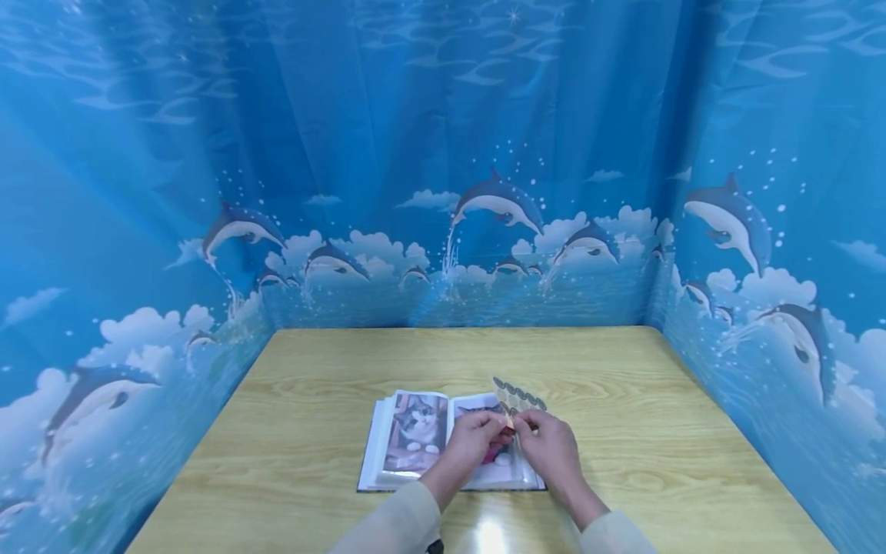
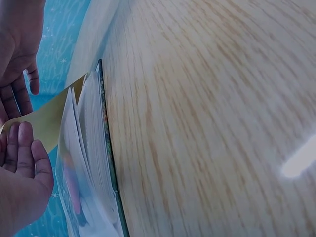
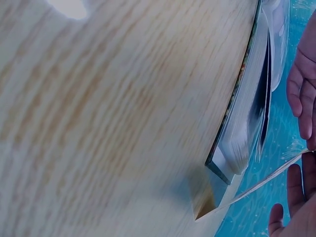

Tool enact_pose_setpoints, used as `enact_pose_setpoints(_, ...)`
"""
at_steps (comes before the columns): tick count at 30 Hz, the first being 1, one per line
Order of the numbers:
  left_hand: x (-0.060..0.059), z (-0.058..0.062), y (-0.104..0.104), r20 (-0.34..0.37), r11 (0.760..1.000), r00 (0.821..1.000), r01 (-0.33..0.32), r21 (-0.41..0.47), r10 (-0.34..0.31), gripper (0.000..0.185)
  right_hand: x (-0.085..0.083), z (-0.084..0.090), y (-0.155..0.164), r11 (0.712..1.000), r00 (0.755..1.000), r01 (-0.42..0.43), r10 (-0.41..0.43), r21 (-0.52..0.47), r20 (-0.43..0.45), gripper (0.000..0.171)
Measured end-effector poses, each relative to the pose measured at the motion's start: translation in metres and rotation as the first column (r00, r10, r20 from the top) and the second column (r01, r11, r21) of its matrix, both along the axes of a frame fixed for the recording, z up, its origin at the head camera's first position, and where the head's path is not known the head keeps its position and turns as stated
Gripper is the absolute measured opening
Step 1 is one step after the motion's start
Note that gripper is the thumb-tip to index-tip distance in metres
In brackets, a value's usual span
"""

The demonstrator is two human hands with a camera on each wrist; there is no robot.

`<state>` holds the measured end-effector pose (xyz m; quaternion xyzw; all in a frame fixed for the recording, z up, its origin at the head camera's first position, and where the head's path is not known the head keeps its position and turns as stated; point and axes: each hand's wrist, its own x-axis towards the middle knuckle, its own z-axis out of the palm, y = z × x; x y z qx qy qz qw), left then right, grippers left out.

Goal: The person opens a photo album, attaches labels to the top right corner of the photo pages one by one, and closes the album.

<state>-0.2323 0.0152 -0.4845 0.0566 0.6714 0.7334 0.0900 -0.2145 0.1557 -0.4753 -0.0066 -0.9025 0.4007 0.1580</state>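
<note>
Just above the right-hand page of the open photo album (image 1: 415, 442), which lies near the front edge of the wooden table (image 1: 623, 400), the left hand (image 1: 474, 438) and the right hand (image 1: 547, 442) both pinch a sticker sheet (image 1: 517, 398) by its near end, fingertips pressed together on it. Held only there, the sheet's far end stands free, so it could bend or crease; a sticker could also catch on the album's glossy sleeve.
</note>
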Motion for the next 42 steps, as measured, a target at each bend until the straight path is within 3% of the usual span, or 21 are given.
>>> enact_pose_setpoints(8, 0.001, 0.000, 0.001, 0.017, 0.999, 0.999, -0.039, 0.004, 0.039, 0.019, 0.001, -0.001, 0.002, 1.000, 1.000, -0.001, 0.001, 0.002, 0.003, 0.009)
enact_pose_setpoints(16, 0.000, 0.002, 0.000, 0.078, 0.995, 0.993, -0.082, -0.065, 0.087, 0.019, -0.002, -0.003, 0.003, 1.000, 0.999, 0.012, -0.010, 0.022, -0.050, 0.009)
enact_pose_setpoints(31, -0.002, 0.002, -0.001, 0.157, 0.990, 0.978, -0.131, -0.049, 0.137, 0.021, -0.001, -0.002, 0.011, 0.999, 0.999, 0.040, -0.040, -0.036, -0.004, 0.012)
enact_pose_setpoints(42, -0.003, -0.002, 0.006, 0.166, 0.983, 0.969, -0.176, -0.054, 0.182, 0.019, -0.005, 0.006, 0.037, 0.990, 0.994, 0.104, -0.102, -0.092, 0.027, 0.020)
